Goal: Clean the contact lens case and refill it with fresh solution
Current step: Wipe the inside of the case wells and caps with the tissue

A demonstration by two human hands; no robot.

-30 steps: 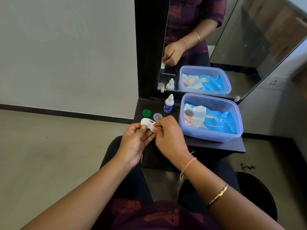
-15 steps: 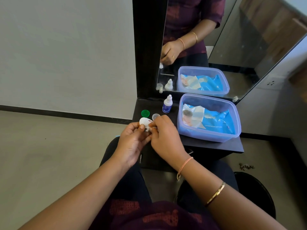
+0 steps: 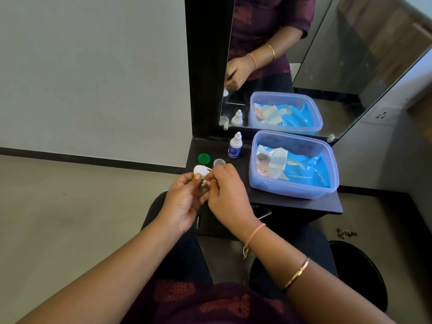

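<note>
Two hands engaged: my left hand [image 3: 183,202] grips the lens case [image 3: 200,170], my right hand [image 3: 230,195] pinches a white scrap [image 3: 205,182] against it. I should wipe each well, rim included.

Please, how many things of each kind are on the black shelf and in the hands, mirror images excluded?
Caps: 2, green round plastic cap, clear round plastic cap
White dropper bottle with blue label: 1
Translucent blue plastic box: 1
Blue wipes pack: 1
White plastic lens case: 1
Total: 6
</note>
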